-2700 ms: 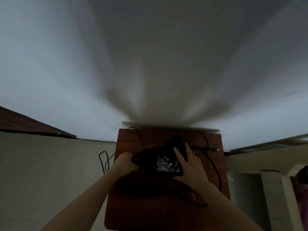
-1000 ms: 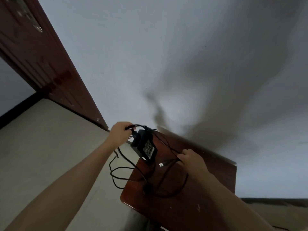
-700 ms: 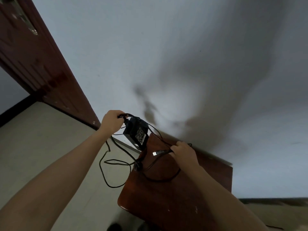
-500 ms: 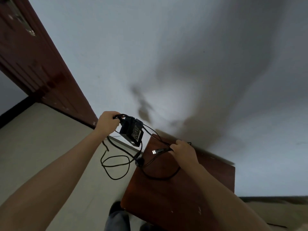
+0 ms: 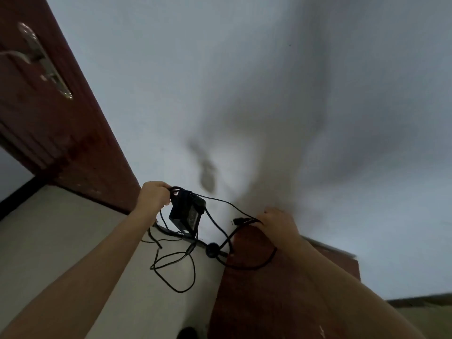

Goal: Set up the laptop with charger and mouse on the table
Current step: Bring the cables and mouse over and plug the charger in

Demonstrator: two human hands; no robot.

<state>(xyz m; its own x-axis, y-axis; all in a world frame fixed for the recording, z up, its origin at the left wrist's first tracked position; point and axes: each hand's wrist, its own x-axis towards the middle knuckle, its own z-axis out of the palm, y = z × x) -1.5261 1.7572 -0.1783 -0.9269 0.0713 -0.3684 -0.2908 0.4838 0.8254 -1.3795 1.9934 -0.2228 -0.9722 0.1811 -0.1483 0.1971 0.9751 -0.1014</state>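
My left hand [image 5: 154, 195] grips the black cable at the top of the charger brick [image 5: 186, 212], which hangs in the air left of the small reddish-brown table [image 5: 274, 289]. Black cables [image 5: 176, 270] droop from the brick in loops toward the floor. My right hand [image 5: 277, 222] grips a cable just behind its USB plug [image 5: 238, 221], above the table's far left corner. A small round black part [image 5: 212, 249] of the cable dangles by the table edge. No laptop or mouse is in view.
A dark red wooden door [image 5: 56, 123] with a metal handle [image 5: 29, 55] stands at the left. A pale wall [image 5: 244, 94] fills the background. The beige floor [image 5: 61, 236] lies under the hanging cables, with a dark shoe [image 5: 187, 333] at the bottom.
The charger brick was lifted off the table and carried left by my left hand. My right hand took hold of the USB cable end. The view swung toward the door.
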